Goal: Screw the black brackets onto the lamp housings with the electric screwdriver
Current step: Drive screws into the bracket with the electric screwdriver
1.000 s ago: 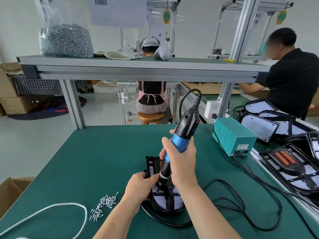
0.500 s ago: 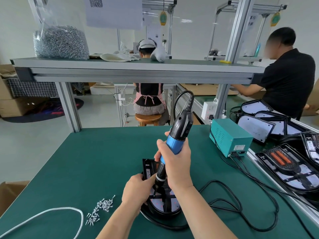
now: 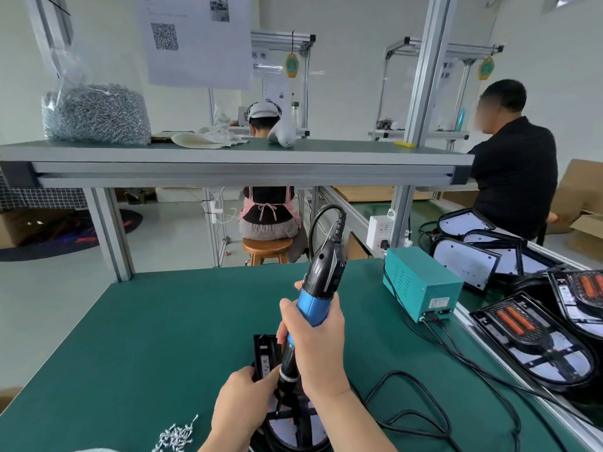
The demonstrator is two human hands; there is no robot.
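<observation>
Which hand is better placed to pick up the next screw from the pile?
Left. The left hand only steadies the lamp housing, close to the loose screws. The right hand is occupied gripping the electric screwdriver.

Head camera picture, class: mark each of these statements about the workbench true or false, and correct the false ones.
1. The right hand grips the electric screwdriver. True.
2. The left hand is picking screws from the loose screws. False: it rests at the lamp housing, beside the screwdriver tip.
3. The teal power box stands on the green table, to the right of the screwdriver. True.
4. The bag of screws lies on the table beside the housing. False: it sits on the upper shelf.
5. The screwdriver lies flat on the table. False: it is held nearly upright, tip down.
</observation>
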